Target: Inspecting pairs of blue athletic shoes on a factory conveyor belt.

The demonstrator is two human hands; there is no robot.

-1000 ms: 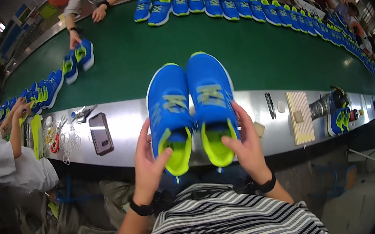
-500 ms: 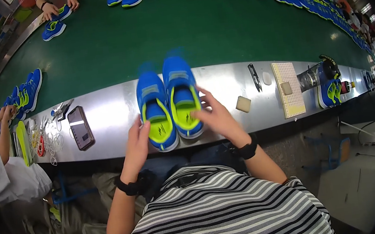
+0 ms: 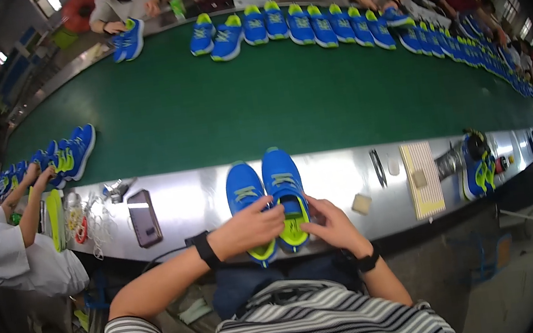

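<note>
Two blue sneakers with lime-green linings stand side by side on the metal edge of the bench, toes pointing away from me. My left hand (image 3: 248,229) reaches across the left sneaker (image 3: 243,186), hiding much of its opening. Its fingers are bent together at the left collar of the right sneaker (image 3: 282,176). On that sneaker's other side is my right hand (image 3: 335,227), its thumb at the collar rim and its fingers along the outer wall. The lime insole (image 3: 294,230) shows between my hands.
Left of the sneakers lie a phone (image 3: 144,218) and tangled white cords (image 3: 100,219). To the right are a black pen-like tool (image 3: 378,168), a beige block (image 3: 362,204) and a notepad (image 3: 424,193). Beyond the green belt (image 3: 172,111), more sneakers (image 3: 300,25) stand in a row near co-workers.
My left hand has moved from the left sneaker's outer side across to the right sneaker's collar. My right hand stays beside the right sneaker. The view has tilted up, showing more of the far side.
</note>
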